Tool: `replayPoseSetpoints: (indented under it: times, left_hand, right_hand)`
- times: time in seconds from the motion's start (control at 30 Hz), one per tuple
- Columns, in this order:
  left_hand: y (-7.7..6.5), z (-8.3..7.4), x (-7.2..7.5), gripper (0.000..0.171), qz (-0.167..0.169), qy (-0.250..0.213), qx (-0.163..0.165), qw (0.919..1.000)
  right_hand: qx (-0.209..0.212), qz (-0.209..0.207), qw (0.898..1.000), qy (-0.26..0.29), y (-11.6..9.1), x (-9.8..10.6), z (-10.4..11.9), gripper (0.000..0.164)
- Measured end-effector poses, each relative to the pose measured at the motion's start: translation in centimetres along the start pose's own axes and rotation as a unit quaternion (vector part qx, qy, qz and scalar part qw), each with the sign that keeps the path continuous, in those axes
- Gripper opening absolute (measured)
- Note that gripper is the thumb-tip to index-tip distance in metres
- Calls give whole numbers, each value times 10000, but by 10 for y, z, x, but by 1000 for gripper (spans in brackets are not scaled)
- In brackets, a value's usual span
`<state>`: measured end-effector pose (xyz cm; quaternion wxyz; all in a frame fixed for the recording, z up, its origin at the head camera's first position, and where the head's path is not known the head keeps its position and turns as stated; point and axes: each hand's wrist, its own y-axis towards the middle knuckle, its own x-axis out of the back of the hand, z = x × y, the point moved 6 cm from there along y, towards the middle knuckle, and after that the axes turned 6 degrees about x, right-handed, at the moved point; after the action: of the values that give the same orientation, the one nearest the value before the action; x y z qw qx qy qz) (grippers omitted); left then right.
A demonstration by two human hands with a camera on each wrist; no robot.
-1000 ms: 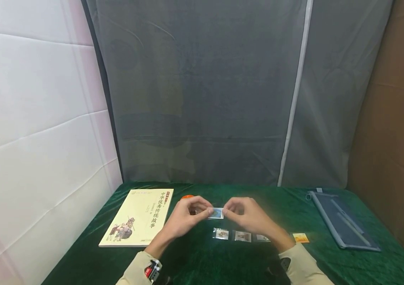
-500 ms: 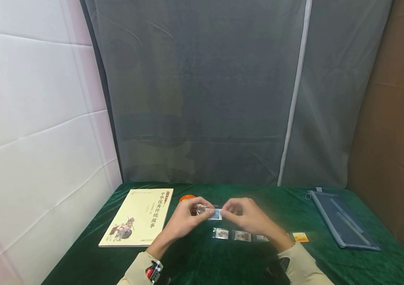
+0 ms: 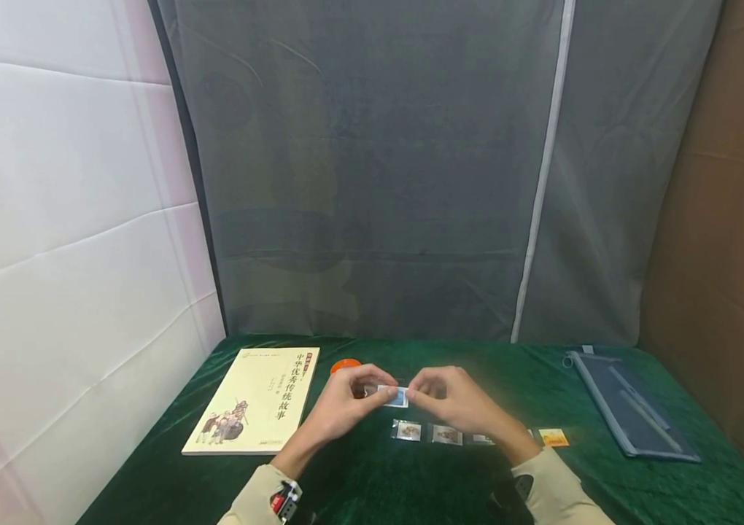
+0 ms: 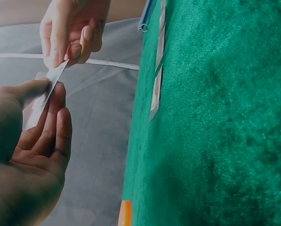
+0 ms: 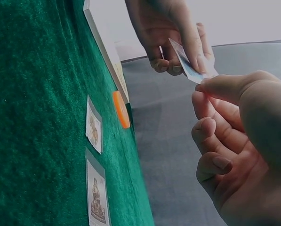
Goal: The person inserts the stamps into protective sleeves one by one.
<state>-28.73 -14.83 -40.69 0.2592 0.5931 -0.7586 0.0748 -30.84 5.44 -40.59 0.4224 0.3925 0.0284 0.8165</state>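
Note:
Both hands meet over the middle of the table around a small postage stamp (image 3: 400,397) with a blue picture and white border. My left hand (image 3: 344,402) pinches it between thumb and fingers at its left end, together with a clear plastic sleeve (image 4: 32,117). At the other end, the thumb and index fingertip of my right hand (image 3: 459,399) pinch its edge. The stamp is raised above the cloth and seen nearly edge-on in the left wrist view. Below the hands lie a sleeved stamp (image 3: 407,430) and another sleeved stamp (image 3: 447,435) in a row.
The row continues partly behind the right wrist, ending at a yellow-orange stamp (image 3: 553,437). A cream book (image 3: 254,401) lies left, a blue zip pouch (image 3: 631,408) right. An orange round object (image 3: 345,364) sits behind the left hand. Green velvet cloth (image 3: 398,488) covers the table.
The stamp has shifted slightly left, towards my left hand, and my right hand's fingertips have followed. The clear sleeve came into sight at the left fingers. More of the orange object shows.

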Motion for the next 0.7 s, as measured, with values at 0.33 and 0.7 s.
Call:
replayPoseSetpoints:
  times: [0.33, 0.7]
  left_hand:
    - [2, 10, 0, 12, 245, 74, 73, 9996]
    - [0, 30, 4, 11, 1101, 431, 230, 9927]
  right_hand:
    - [-260, 138, 9994, 207, 1, -7, -1, 24]
    - [-333, 96, 9985, 425, 3, -43, -4, 20]
